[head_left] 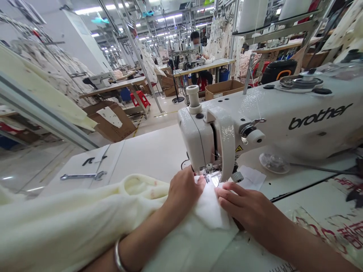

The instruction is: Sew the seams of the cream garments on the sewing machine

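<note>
A cream fleece garment [85,219] lies across the white sewing table [147,151], its edge under the needle of a white Brother sewing machine [269,117]. My left hand [183,190] rests on the fabric just left of the presser foot [212,176], fingers curled and pressing the cloth down. My right hand [245,206] lies on the fabric just right of the foot, fingers stretched out and held together. A silver bangle [119,257] sits on my left wrist.
A metal wrench [83,176] lies on the table's far left. A clear bobbin dish [274,162] and a white paper slip [252,177] sit under the machine arm. Behind are other sewing tables, cardboard boxes [224,88], hanging garments and a seated person [195,41].
</note>
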The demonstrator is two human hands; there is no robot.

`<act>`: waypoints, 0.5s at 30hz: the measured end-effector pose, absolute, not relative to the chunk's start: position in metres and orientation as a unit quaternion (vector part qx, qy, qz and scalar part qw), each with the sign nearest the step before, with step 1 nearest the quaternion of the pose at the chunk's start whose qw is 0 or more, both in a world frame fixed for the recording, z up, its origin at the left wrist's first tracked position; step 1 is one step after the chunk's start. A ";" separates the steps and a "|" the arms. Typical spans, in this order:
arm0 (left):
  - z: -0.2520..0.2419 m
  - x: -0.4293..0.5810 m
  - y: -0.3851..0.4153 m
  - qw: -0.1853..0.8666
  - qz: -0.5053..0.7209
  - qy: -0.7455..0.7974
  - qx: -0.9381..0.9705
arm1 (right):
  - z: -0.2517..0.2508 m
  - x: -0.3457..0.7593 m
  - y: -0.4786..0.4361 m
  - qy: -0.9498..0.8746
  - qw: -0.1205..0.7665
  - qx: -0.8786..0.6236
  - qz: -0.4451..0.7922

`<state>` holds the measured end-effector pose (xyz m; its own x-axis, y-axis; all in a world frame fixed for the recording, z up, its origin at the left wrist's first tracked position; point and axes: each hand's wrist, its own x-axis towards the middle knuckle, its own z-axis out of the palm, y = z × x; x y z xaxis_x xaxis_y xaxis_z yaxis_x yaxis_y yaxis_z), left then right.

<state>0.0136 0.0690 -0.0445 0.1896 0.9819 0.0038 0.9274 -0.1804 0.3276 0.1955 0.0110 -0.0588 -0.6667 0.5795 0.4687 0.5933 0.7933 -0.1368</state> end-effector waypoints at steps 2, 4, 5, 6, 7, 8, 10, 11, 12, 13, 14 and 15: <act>-0.045 0.013 0.071 0.132 0.109 0.622 0.764 | -0.063 0.188 0.007 -0.908 0.263 -0.324 -0.037; -0.045 0.012 0.074 0.141 0.107 0.615 0.768 | -0.065 0.177 0.001 -0.895 0.281 -0.341 -0.069; -0.045 0.011 0.076 0.146 0.107 0.612 0.770 | -0.066 0.172 -0.002 -0.886 0.290 -0.351 -0.085; -0.045 0.010 0.077 0.152 0.108 0.609 0.771 | -0.065 0.168 -0.004 -0.879 0.295 -0.362 -0.097; -0.044 0.010 0.079 0.157 0.109 0.607 0.771 | -0.065 0.164 -0.007 -0.873 0.299 -0.371 -0.105; -0.044 0.010 0.080 0.160 0.112 0.607 0.770 | -0.064 0.162 -0.008 -0.868 0.303 -0.378 -0.110; -0.042 0.010 0.080 0.166 0.115 0.613 0.764 | -0.063 0.159 -0.010 -0.863 0.307 -0.383 -0.119; -0.041 0.011 0.080 0.169 0.115 0.616 0.760 | -0.063 0.158 -0.010 -0.860 0.310 -0.386 -0.121; -0.040 0.011 0.080 0.171 0.115 0.621 0.756 | -0.064 0.158 -0.010 -0.857 0.315 -0.390 -0.120; -0.039 0.012 0.079 0.173 0.113 0.625 0.752 | -0.066 0.157 -0.010 -0.852 0.321 -0.396 -0.118; -0.037 0.013 0.078 0.175 0.111 0.629 0.749 | -0.068 0.156 -0.010 -0.848 0.326 -0.402 -0.112; -0.036 0.013 0.078 0.176 0.108 0.632 0.747 | -0.070 0.155 -0.009 -0.845 0.331 -0.407 -0.106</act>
<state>0.0131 0.0783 -0.0363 0.1774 0.9822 -0.0614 0.9061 -0.1387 0.3997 0.1552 -0.0088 -0.0699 -0.4504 0.6171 0.6452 0.7571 0.6470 -0.0904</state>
